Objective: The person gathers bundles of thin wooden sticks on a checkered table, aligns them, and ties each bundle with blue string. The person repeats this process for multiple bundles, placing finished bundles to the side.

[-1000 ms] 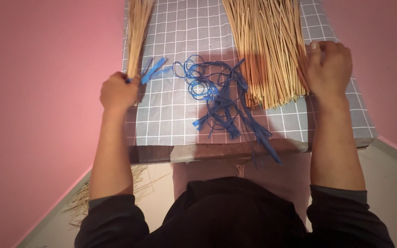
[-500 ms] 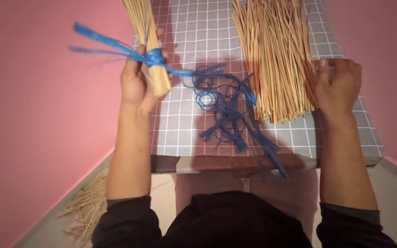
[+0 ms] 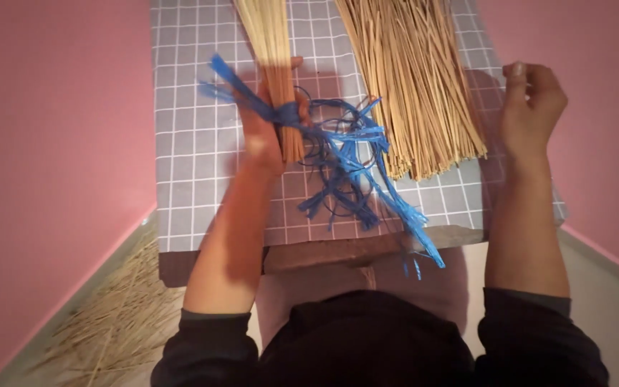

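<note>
My left hand point(image 3: 261, 129) grips a thin bundle of tan straw sticks point(image 3: 272, 50) tied near its lower end with a blue plastic string point(image 3: 241, 89), held over the middle of the table. A tangle of loose blue strings point(image 3: 349, 161) lies just right of that hand and trails off the front edge. A wide pile of straw sticks point(image 3: 413, 79) spreads across the right half. My right hand point(image 3: 531, 104) hovers at the pile's right edge, fingers curled, with nothing visible in it.
The table carries a grey cloth with a white grid point(image 3: 195, 165); its brown wooden front edge point(image 3: 338, 251) shows below. Pink walls stand on both sides. Loose straw litters the floor point(image 3: 120, 315) at the lower left.
My left hand lifted the tied bundle from the table's left edge and carried it toward the middle. My right hand came off the straw pile and drew back to the right.
</note>
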